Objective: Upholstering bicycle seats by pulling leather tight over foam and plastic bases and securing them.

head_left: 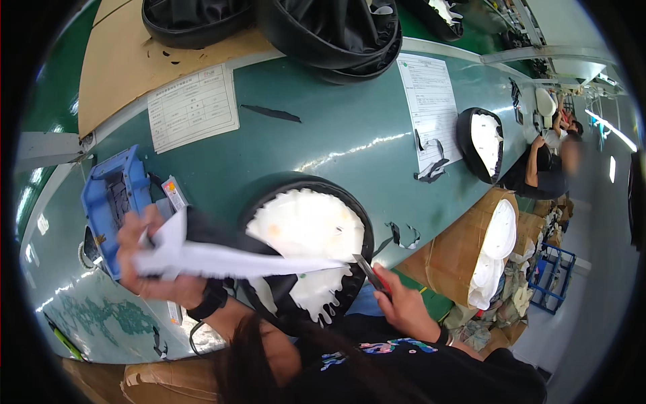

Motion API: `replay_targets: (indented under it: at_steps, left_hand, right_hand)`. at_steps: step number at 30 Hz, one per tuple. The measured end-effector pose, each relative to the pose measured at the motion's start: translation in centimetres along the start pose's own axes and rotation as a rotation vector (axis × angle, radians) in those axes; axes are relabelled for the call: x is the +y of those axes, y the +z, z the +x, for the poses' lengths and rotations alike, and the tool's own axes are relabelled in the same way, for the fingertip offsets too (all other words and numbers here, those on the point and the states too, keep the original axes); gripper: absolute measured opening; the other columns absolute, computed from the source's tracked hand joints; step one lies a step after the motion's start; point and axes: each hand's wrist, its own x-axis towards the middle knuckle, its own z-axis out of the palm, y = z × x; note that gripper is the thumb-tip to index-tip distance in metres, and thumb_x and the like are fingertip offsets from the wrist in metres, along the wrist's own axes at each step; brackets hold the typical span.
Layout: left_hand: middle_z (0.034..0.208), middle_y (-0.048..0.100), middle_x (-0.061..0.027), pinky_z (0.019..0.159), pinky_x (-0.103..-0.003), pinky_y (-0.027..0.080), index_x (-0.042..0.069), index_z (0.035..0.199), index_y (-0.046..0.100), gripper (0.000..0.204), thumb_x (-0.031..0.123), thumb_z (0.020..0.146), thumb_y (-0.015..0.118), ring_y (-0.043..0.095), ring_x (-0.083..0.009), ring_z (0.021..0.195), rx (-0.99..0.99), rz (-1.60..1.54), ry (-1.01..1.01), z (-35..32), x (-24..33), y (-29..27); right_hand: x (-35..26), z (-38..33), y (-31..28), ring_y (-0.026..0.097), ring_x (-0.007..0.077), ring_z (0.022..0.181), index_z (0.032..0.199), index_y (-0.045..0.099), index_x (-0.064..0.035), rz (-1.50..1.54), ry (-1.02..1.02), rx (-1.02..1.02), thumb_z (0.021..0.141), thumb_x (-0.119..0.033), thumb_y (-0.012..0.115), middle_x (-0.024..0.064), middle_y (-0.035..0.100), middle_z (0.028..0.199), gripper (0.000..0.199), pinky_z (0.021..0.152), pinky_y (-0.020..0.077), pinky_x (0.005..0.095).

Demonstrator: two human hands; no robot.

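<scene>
Round black-rimmed cushion (pixel 306 219), white backing up, at the desk's (pixel 336 128) near edge. Left fingers (pixel 129 236) grasp a white strip (pixel 229 261); right fingers (pixel 396 288) clench a utility knife (pixel 367 272) by its far end. Cutting judged partway: scalloped edging remains; severance unclear.

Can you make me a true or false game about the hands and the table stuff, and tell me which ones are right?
1. The left hand holds a long white strip. True.

2. That hand also holds a tool. False: the red-handled tool is in the right hand.

3. A blue bin is on the green table, left of the round black-edged piece. True.

4. The white printed sheets are on the floor. False: both sheets lie on the green table.

5. A dark band is around the left wrist. True.
</scene>
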Motion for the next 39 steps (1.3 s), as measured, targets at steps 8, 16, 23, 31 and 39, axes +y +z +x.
replay_targets:
  at_steps: [8,16,23,31,39]
  left_hand:
    - [0.129,0.053,-0.016,0.087,-0.037,0.045,0.0,0.12,0.055,0.053,0.032,0.081,0.072,0.057,-0.0249,0.099,-0.469,1.096,-0.375,-8.4,1.5,2.4]
    - [0.11,0.061,-0.0154,0.079,-0.036,0.049,0.002,0.115,0.056,0.03,0.007,0.086,0.06,0.062,-0.0284,0.094,-0.569,1.17,-0.253,-17.4,4.8,9.0]
    - [0.07,0.055,-0.0113,0.074,-0.04,0.032,0.007,0.089,0.064,0.019,0.025,0.084,0.067,0.053,-0.0258,0.073,-0.486,1.43,-0.169,-23.6,-4.3,11.6]
    - [0.059,0.049,-0.007,0.073,-0.037,0.028,0.007,0.061,0.056,0.029,0.022,0.085,0.062,0.049,-0.0236,0.068,-0.457,1.241,-0.28,-23.6,-4.3,10.8]
    - [0.087,0.054,-0.0086,0.072,-0.033,0.043,-0.001,0.064,0.054,0.022,0.007,0.083,0.063,0.05,-0.0243,0.079,-0.573,0.543,-0.089,-21.5,0.0,10.7]
  right_hand:
    - [3.1,10.3,1.0,0.035,0.0374,0.135,0.145,0.017,0.004,0.312,-0.237,0.264,0.086,-0.018,0.066,0.0269,0.031,0.145,0.08,0.11,0.0301,0.04]
    - [-1.8,16.6,-2.6,0.056,0.039,0.112,0.146,0.031,-0.0189,0.19,-0.7,-0.365,0.083,-0.02,0.069,0.0145,0.049,0.138,0.073,0.094,0.0473,0.042]
    - [3.1,12.8,-5.9,0.066,0.0336,0.086,0.139,0.044,-0.02,0.227,-0.753,0.033,0.09,-0.025,0.061,0.0142,0.067,0.105,0.052,0.07,0.0531,0.0383]
    - [4.1,11.0,-8.5,0.053,0.0237,0.046,0.14,0.044,-0.0279,-0.615,-1.018,-0.163,0.089,-0.02,0.058,0.0077,0.052,0.064,0.054,0.042,0.0399,0.0363]
    - [11.6,7.4,-8.9,0.051,0.0252,0.046,0.142,0.041,-0.03,-0.552,-0.837,-0.215,0.088,-0.017,0.057,0.0092,0.05,0.066,0.057,0.042,0.0406,0.0371]
